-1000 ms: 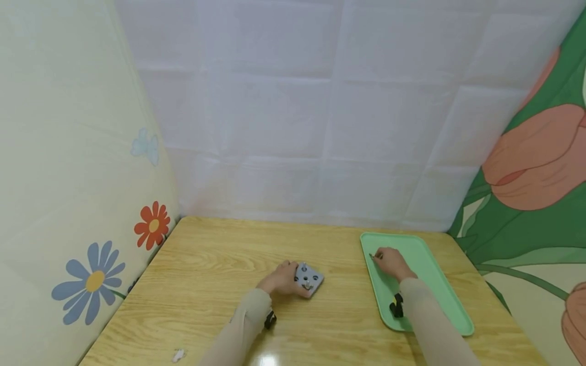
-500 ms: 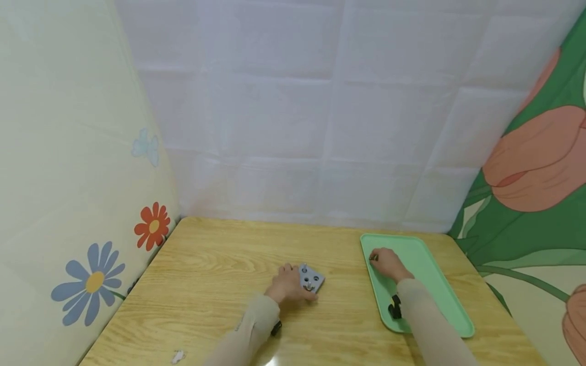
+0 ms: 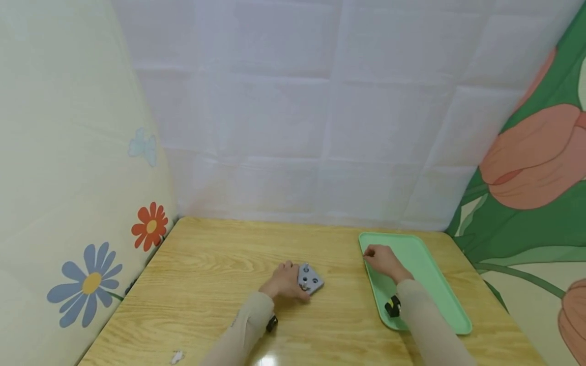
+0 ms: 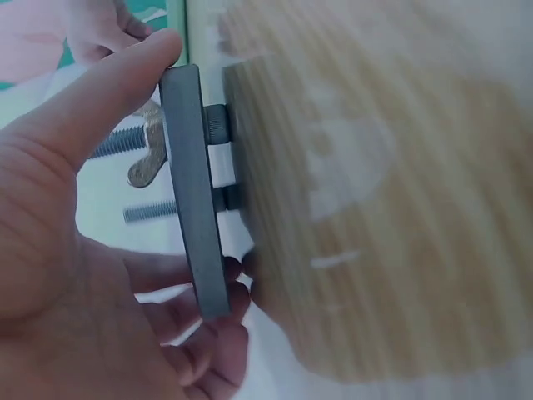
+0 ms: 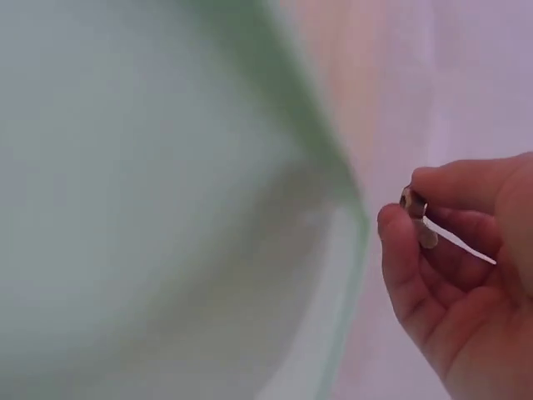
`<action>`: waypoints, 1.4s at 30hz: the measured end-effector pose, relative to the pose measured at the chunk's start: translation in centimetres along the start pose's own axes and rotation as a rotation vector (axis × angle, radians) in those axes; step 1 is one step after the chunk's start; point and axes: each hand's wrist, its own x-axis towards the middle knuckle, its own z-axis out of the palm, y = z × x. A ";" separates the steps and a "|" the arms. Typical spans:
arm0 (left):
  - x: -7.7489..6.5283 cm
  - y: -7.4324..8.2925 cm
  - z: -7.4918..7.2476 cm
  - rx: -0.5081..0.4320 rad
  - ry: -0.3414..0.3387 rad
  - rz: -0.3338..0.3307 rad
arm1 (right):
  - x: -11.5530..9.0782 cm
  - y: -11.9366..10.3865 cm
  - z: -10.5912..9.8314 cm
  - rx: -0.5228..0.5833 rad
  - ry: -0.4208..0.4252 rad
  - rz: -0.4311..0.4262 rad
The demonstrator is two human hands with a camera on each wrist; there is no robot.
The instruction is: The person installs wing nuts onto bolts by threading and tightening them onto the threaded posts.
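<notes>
A grey metal plate (image 3: 314,285) with holes is gripped at its left side by my left hand (image 3: 283,281), low over the wooden table. In the left wrist view the plate (image 4: 193,192) stands edge-on between thumb and fingers. Two threaded bolts pass through it, and a wing nut (image 4: 156,148) sits on the upper bolt (image 4: 119,142); the lower bolt (image 4: 150,211) shows bare thread. My right hand (image 3: 385,262) is above the green tray's left edge. Between thumb and forefinger it pinches a small wing nut (image 5: 413,202), partly hidden by the fingertips.
The green tray (image 3: 428,274) lies on the right of the wooden table (image 3: 220,254). A small white patch (image 3: 177,357) is near the front left. White sheeting (image 3: 274,127) hangs behind, with flower-printed cloths at both sides.
My right hand has lifted from the tray's surface and shifted slightly left to its edge, with the wing nut in its fingers. The left hand has shifted a little on the plate.
</notes>
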 end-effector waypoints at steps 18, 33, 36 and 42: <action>-0.6 0.2 0.0 0.021 0.047 -0.051 | -1.1 -6.2 2.3 0.267 0.021 -0.077; -0.1 -1.2 -0.4 -0.027 -0.003 0.082 | -1.3 -8.6 6.1 0.341 0.044 -0.077; 0.0 -1.4 -0.5 -0.083 -0.016 0.094 | -1.1 -8.8 6.7 0.327 0.079 -0.103; 0.1 -1.8 -0.3 -0.157 -0.027 0.105 | -0.7 -9.5 7.2 0.317 0.147 -0.148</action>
